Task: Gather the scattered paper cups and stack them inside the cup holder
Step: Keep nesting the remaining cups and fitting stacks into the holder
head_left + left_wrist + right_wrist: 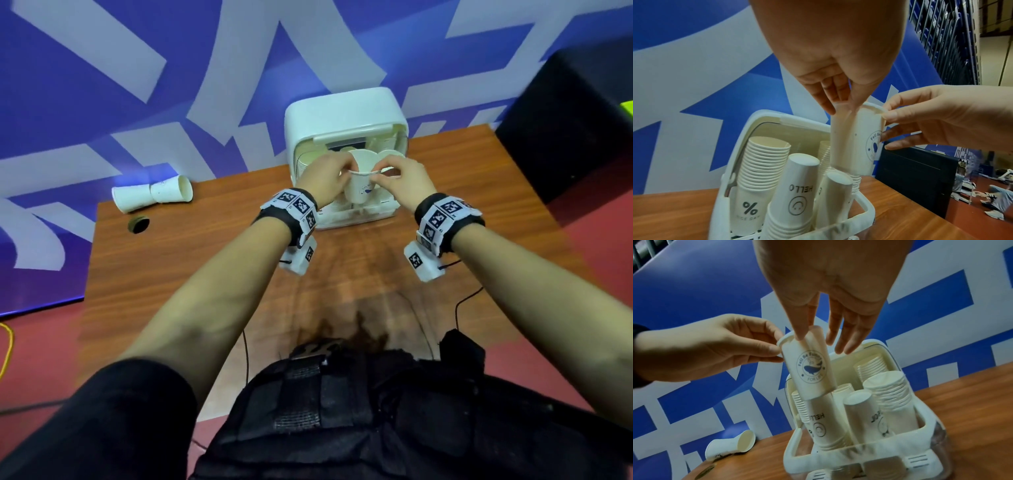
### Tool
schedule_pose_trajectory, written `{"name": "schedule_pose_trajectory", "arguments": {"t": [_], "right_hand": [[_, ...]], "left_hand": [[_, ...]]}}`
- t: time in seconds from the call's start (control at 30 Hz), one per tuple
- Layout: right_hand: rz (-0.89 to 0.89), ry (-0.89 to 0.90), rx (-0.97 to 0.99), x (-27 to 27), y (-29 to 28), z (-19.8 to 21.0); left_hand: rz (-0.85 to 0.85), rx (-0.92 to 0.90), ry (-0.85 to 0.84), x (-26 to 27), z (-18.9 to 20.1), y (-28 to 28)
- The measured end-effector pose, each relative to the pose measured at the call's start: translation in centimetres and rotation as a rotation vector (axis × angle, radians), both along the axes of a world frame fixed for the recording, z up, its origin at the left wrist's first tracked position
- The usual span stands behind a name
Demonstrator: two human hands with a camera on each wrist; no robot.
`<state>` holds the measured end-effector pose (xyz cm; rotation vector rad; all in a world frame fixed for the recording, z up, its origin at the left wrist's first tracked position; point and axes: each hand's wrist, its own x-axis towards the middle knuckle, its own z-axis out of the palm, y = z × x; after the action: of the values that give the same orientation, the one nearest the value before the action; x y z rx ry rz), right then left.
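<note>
Both hands meet over the open white cup holder (346,113), which stands at the twelve o'clock edge of the wooden table (212,253); between them is one upright paper cup (360,186) printed with a blue whale emblem, mouth up. The left hand (325,178) pinches its rim from nine o'clock with thumb and fingertips; the right hand (404,181) pinches the rim from three o'clock, its other fingers spread loosely. The cup's base hangs just above an inverted stack marked HELLO (819,420) inside the holder; whether it touches is not clear.

The holder already carries several stacks, bottoms up, including one marked with a percent sign (751,191); the held cup faces the other way. At about ten o'clock on the table lie two more paper cups (152,197) on their sides, base to base, near a round cable hole (138,224).

The step in hand looks like placing this cup; the next move probably calls for turning it mouth down, centring it over a stack and sliding it on squarely; then the two fallen cups remain to be fetched.
</note>
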<state>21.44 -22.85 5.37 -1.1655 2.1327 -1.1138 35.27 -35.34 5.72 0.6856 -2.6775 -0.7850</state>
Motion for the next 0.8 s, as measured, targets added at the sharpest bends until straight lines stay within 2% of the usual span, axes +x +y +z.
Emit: {"name": "schedule_pose_trajectory", "arguments": {"t": [0.27, 0.4, 0.57, 0.8], "right_hand": [[0.0, 0.178, -0.073, -5.0, 1.3, 0.5], [0.034, 0.261, -0.037, -7.0, 1.3, 0.3], [0.062, 0.35, 0.03, -8.7, 1.5, -1.3], [0.119, 0.425, -0.013, -10.3, 0.6, -3.4]], "left_hand": [[0.037, -0.17, 0.109, -4.9, -0.1, 1.4], [0.07, -0.22, 0.117, -6.8, -0.8, 1.4], [0.033, -0.273, 0.132, -8.4, -2.4, 1.5], [0.026, -0.282, 0.14, -9.6, -4.2, 0.4]]}}
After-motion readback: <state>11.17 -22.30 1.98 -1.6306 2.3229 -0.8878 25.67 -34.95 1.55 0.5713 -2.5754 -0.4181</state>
